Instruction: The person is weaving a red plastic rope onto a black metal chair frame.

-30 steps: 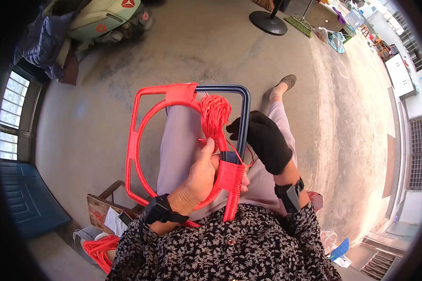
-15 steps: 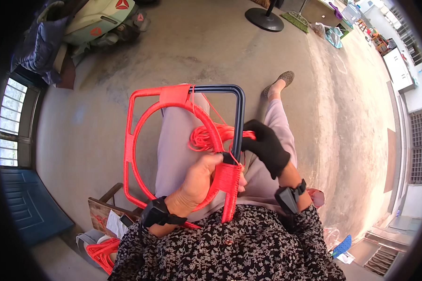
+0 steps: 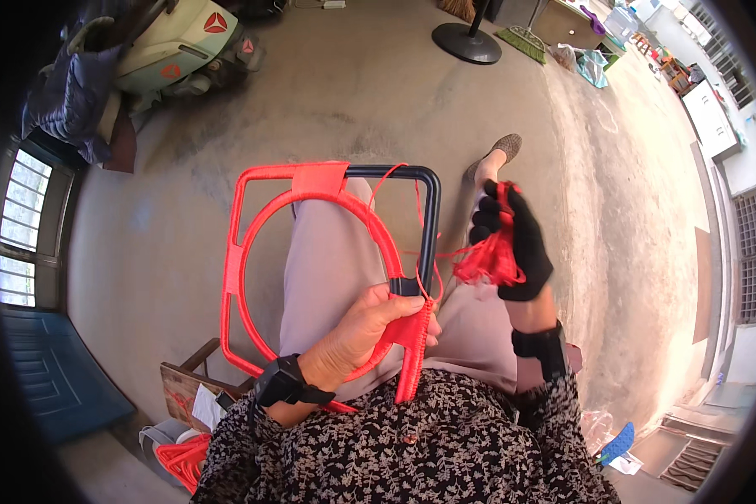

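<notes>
The left hand (image 3: 357, 326) is clamped on the frame (image 3: 319, 179), low on its right side, above the legs (image 3: 328, 265). Right of the frame, the gloved right hand (image 3: 525, 248) clutches bunched red cord (image 3: 489, 260).

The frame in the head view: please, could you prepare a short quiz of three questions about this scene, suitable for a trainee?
1. True or false: the left grip is ungloved.
2. Which one holds the red cord bundle? A, the left grip; B, the right grip; C, neither.
3. Fill in: the wrapping on the frame is ____ in colour.

Key: 1. True; 2. B; 3. red.
</notes>
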Motion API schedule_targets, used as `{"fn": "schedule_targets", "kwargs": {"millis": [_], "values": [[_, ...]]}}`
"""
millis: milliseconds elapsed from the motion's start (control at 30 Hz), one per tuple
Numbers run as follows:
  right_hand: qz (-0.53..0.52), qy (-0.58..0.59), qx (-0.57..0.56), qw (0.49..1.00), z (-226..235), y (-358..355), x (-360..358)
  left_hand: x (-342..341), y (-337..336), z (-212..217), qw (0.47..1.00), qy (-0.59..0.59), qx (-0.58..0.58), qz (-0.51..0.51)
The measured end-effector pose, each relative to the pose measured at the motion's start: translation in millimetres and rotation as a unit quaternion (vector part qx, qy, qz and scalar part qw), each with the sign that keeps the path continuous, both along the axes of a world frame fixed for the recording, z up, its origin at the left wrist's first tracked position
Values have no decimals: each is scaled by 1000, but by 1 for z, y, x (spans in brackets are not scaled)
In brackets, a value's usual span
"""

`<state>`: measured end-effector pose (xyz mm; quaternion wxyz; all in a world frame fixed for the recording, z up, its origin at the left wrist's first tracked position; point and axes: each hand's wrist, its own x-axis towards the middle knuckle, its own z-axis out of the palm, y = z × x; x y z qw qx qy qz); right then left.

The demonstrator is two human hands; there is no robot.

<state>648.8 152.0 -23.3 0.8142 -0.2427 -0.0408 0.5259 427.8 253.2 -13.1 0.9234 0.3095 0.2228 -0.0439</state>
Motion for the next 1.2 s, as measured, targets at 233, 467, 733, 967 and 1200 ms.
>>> {"fn": "schedule_targets", "kwargs": {"millis": [233, 467, 733, 967, 1200], "values": [[106, -154, -175, 967, 36, 66, -23, -2, -1, 1, 1000, 8, -5, 11], [101, -385, -318, 861, 60, -11, -23, -4, 3, 0, 1000, 8, -10, 18], [67, -402, -427, 807, 82, -155, -39, -5, 5, 0, 1000, -1, 2, 24], [169, -401, -518, 736, 48, -153, -23, -3, 3, 2, 1000, 1, 2, 21], [148, -396, -273, 864, 37, -43, -62, -4, 3, 1, 1000, -1, 2, 15]]}}
